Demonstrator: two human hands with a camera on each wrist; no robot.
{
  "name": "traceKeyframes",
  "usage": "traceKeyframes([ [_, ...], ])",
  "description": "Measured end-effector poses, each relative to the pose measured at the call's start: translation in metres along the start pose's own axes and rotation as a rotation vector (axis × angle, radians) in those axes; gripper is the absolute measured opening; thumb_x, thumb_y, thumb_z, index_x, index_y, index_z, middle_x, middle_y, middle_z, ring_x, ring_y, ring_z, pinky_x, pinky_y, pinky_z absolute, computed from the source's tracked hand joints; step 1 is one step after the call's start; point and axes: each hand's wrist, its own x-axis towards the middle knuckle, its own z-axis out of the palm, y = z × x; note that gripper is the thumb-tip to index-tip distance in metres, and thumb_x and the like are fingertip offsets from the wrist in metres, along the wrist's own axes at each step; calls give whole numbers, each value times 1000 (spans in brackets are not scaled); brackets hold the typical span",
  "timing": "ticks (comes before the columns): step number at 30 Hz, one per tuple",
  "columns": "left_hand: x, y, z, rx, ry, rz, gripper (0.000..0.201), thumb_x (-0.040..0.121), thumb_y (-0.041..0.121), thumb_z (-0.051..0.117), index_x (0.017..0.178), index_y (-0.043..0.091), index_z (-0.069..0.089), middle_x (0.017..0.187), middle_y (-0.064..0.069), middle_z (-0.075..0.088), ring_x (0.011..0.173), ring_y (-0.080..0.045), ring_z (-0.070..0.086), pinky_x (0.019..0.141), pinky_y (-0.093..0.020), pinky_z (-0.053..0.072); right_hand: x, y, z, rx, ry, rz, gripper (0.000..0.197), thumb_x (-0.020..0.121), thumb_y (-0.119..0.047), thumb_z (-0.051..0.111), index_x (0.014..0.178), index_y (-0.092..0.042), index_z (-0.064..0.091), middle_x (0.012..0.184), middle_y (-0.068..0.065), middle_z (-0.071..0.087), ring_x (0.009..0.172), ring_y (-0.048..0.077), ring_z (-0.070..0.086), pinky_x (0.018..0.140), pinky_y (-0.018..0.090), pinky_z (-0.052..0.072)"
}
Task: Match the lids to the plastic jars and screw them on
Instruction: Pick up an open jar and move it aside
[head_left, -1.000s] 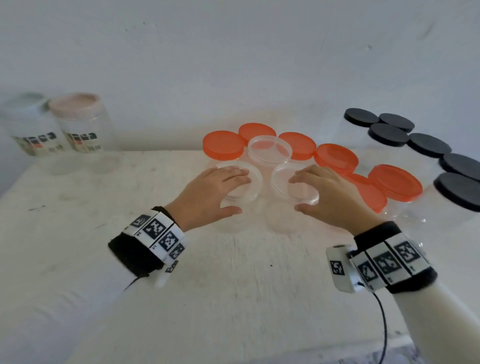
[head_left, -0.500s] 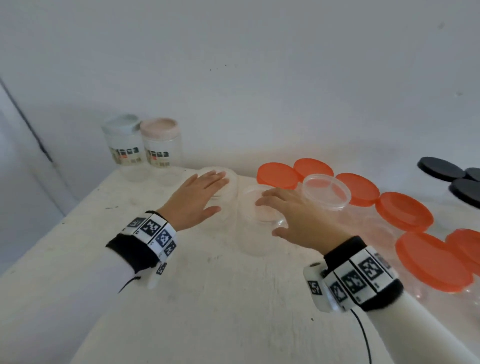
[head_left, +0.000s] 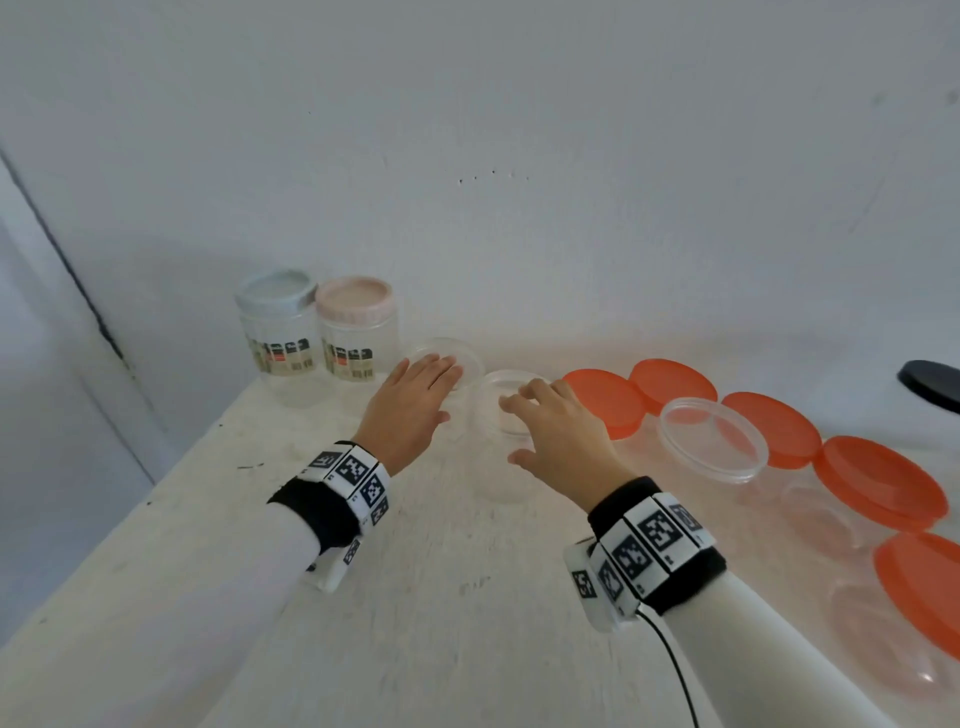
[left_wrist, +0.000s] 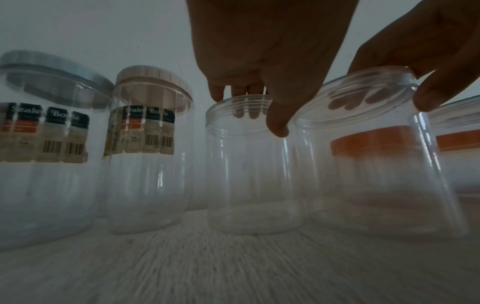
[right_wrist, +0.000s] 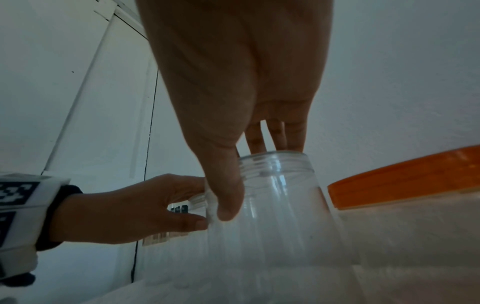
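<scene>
Two clear lidless jars stand side by side on the white table (head_left: 426, 623). My left hand (head_left: 439, 389) grips the left jar (head_left: 457, 358) from above, fingers over its far rim and thumb on the near side; the left wrist view shows this hand (left_wrist: 259, 111) on the jar (left_wrist: 252, 168). My right hand (head_left: 514, 426) grips the right jar (head_left: 498, 483) the same way, as the right wrist view shows for the hand (right_wrist: 252, 176) and jar (right_wrist: 280, 216). A third clear jar with a clear lid (head_left: 711, 436) stands to the right.
Two labelled jars, one with a grey lid (head_left: 275, 332) and one with a pink lid (head_left: 358, 327), stand just left of my left hand, by the wall. Several orange-lidded jars (head_left: 878, 483) fill the right side. A black lid (head_left: 935, 384) shows at the far right edge.
Both hands have carried the two lidless jars leftward, away from the orange-lidded group and close to the labelled jars. The view has turned left with them.
</scene>
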Motion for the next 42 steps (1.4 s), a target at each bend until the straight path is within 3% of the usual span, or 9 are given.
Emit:
traceKeyframes([
  [5, 14, -10, 4, -16, -35, -23, 61, 75, 6, 74, 131, 1, 50, 136, -16, 50, 128, -34, 46, 106, -50, 31, 13, -1, 1, 12, 17, 26, 56, 86, -30, 64, 136, -24, 39, 139, 0, 35, 127, 21, 29, 82, 35, 48],
  [10, 20, -21, 11, 2, -8, -13, 63, 69, 4, 78, 127, 0, 53, 131, -17, 55, 122, -35, 52, 101, -52, 37, 25, -2, 2, 29, 29, 51, 55, 87, -31, 63, 136, -24, 39, 138, -1, 36, 125, 20, 30, 82, 33, 47],
  [18, 23, -32, 15, -42, 2, -38, 60, 86, 5, 61, 141, 5, 37, 148, -11, 36, 139, -28, 30, 114, -43, 17, 38, 1, 2, 28, 32, 62, 56, 86, -32, 63, 136, -25, 39, 137, -1, 37, 125, 20, 31, 86, 34, 47],
  [29, 21, -34, 20, -85, 73, -30, 58, 78, 8, 71, 132, 3, 49, 137, -13, 50, 129, -31, 44, 108, -46, 28, 52, 5, 7, 21, 74, 109, 55, 86, -32, 63, 135, -24, 40, 136, -2, 39, 125, 20, 32, 84, 32, 46],
  [34, 24, -34, 20, -148, 75, -61, 56, 81, 7, 67, 134, 5, 48, 140, -10, 47, 133, -28, 40, 111, -42, 22, 63, 12, 10, 53, 103, 126, 55, 86, -29, 63, 136, -22, 40, 138, -1, 39, 127, 20, 31, 86, 33, 45],
  [42, 24, -32, 20, -167, 91, -75, 56, 79, 4, 69, 131, 5, 51, 138, -12, 49, 131, -30, 42, 110, -45, 25, 73, 21, 16, 105, 139, 121, 58, 87, -28, 62, 140, -21, 39, 145, 0, 35, 132, 19, 25, 92, 31, 41],
])
